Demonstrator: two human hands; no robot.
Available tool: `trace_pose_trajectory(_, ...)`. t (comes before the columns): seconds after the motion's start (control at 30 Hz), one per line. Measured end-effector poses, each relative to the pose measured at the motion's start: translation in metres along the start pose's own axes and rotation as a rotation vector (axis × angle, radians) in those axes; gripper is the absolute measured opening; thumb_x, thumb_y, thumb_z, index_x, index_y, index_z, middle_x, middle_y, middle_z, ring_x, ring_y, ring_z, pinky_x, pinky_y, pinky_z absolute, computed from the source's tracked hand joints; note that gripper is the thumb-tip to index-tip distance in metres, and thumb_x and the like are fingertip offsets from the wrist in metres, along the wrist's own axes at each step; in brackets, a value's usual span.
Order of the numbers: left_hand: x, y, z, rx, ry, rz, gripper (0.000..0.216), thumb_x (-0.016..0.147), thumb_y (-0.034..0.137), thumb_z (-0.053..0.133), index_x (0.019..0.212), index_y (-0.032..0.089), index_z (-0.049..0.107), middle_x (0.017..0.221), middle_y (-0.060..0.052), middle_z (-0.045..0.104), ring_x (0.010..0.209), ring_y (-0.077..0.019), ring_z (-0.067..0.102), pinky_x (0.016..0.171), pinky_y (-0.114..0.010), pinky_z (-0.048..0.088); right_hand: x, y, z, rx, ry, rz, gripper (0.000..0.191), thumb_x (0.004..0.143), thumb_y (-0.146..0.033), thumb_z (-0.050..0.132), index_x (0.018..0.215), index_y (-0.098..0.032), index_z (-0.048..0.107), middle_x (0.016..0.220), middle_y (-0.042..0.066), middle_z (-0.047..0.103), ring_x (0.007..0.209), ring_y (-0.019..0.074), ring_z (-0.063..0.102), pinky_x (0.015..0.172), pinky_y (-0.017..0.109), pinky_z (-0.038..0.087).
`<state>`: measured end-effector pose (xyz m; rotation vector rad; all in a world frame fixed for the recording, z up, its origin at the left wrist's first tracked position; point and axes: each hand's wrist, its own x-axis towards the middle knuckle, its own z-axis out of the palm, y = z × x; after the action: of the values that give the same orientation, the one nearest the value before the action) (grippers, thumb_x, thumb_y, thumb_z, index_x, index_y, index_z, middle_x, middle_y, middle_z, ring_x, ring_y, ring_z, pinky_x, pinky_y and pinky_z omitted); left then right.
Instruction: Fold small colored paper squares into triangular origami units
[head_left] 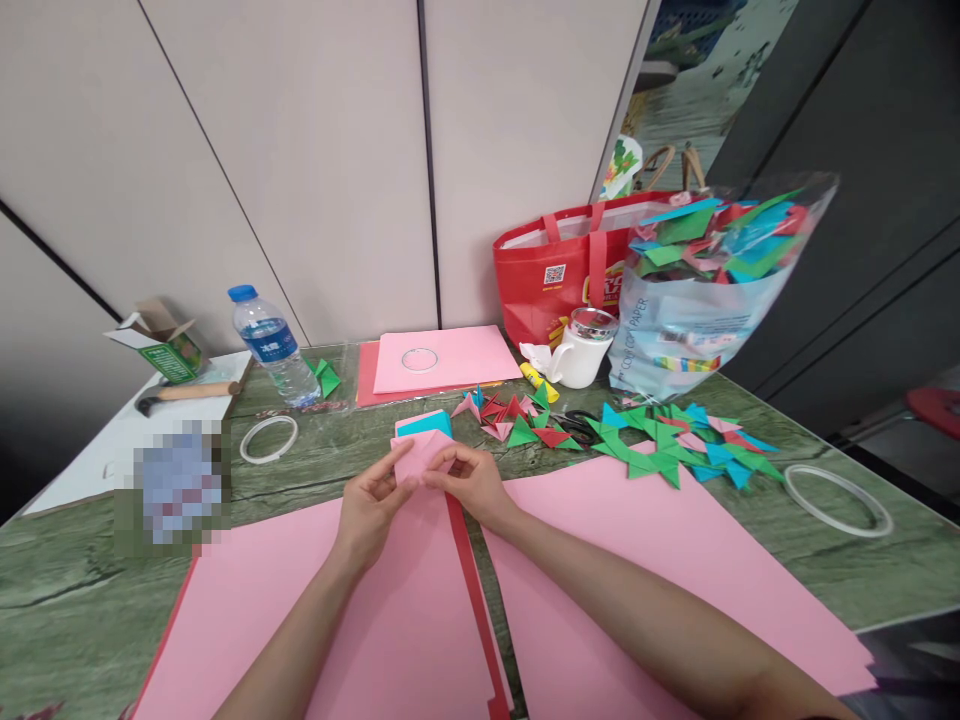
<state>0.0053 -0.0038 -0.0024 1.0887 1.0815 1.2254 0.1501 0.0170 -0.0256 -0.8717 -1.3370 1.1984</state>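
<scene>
Plainly, the pink slip is held up between both hands, over the far end of the left pink sheets. The left hand has its grip pinched together on the slip's left and near edge; the right hand has its grip pinched on the right side, the two thumbs close to each other. Just beyond the slip lies a stack of blue and pink papers on the green surface. More pink sheets lie under the right forearm. Folded pieces sit near the right hand, with scissors beside them and a mug farther back.
</scene>
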Motion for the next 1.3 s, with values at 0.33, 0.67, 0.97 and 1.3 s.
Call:
trace_pose_trajectory(0.33,-0.0009,0.0025,0.0004,0.044,-0.025,-0.001,0.066,0.06,0.02,0.07,0.121,0.016,0.047,0.076,-0.002,0.066,0.074,-0.015,0.058,0.068,-0.024,0.045,-0.0006,0.0004,-0.0001,-0.056,0.041,-0.039,0.013,0.063,-0.026,0.067,0.073,-0.017,0.067,0.074,0.004,0.065,0.068,0.0153,0.058,0.06,0.025,0.046)
trace_pose_trajectory(0.67,-0.0029,0.005,0.0036,0.07,-0.011,0.025,0.064,0.06,0.023,0.07,0.12,0.017,0.048,0.085,-0.004,0.066,0.077,-0.015,0.059,0.067,-0.022,0.047,-0.0015,0.0001,-0.0003,-0.029,0.036,-0.001,0.014,0.063,-0.027,0.066,0.075,-0.019,0.068,0.077,0.004,0.065,0.064,0.0144,0.059,0.061,0.026,0.049)
trace_pose_trajectory(0.97,-0.0032,0.0044,0.0029,0.105,0.013,0.038,0.063,0.059,0.024,0.07,0.119,0.018,0.05,0.098,-0.006,0.063,0.082,-0.0174,0.058,0.068,-0.023,0.047,-0.0009,-0.0022,0.0013,0.041,0.04,0.011,0.018,0.061,-0.032,0.068,0.074,-0.019,0.067,0.072,0.002,0.064,0.064,0.0149,0.061,0.063,0.028,0.052)
trace_pose_trajectory(1.3,-0.0043,0.0055,0.0048,0.168,0.026,0.067,0.063,0.06,0.024,0.068,0.12,0.016,0.049,0.056,0.005,0.05,0.05,-0.0077,0.042,0.05,-0.018,0.037,-0.0012,-0.0021,0.0006,0.004,0.053,-0.002,0.016,0.061,-0.031,0.069,0.072,-0.019,0.067,0.072,0.003,0.064,0.063,0.0139,0.058,0.061,0.027,0.051)
